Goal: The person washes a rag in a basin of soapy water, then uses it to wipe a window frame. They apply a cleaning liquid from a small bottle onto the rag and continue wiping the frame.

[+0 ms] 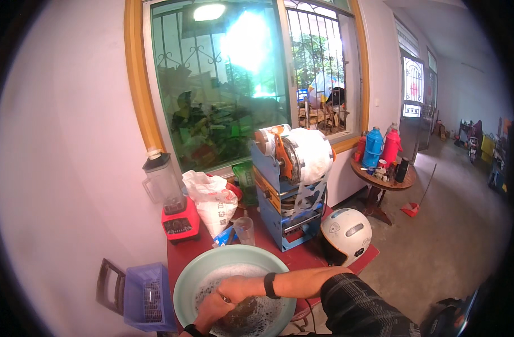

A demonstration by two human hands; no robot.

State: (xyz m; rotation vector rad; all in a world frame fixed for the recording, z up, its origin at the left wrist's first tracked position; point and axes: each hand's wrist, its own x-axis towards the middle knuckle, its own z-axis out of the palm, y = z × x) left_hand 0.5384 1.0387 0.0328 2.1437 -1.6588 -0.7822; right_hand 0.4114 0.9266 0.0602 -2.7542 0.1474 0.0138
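The pale green basin (237, 257), holding foamy water (271, 309), should be heavy, slightly flexible and slippery; its rim at three and nine o'clock likely offers the best hold. It surrounds the left hand (213, 310) and right hand (233, 288), which meet near its middle, fingers curled; whether they grip anything, I cannot tell.

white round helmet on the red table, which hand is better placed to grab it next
Likely the right hand: its forearm passes beside the helmet, while the left hand is farther left, over the pale-green round basin.

Likely home, blender (180, 218), thermoses (373, 150), barred window (212, 95)
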